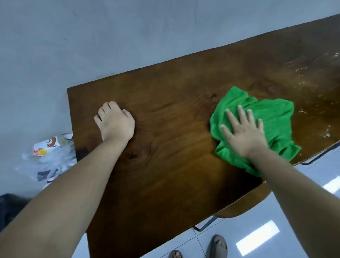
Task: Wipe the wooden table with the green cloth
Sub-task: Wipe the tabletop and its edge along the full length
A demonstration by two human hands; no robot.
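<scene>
The dark wooden table [176, 158] runs from lower left to upper right against a grey wall. A crumpled green cloth [269, 117] lies on it right of centre. My right hand [242, 131] presses flat on the cloth with fingers spread. My left hand [115, 121] rests as a loose fist on the bare wood near the table's left end, holding nothing. White crumbs and smears [309, 79] cover the tabletop beyond the cloth, toward the far right.
A clear plastic bag with a printed package [49, 149] lies on the floor left of the table. A dark object [4, 215] sits at lower left. My sandalled feet [199, 251] stand on white glossy tiles by the table's near edge.
</scene>
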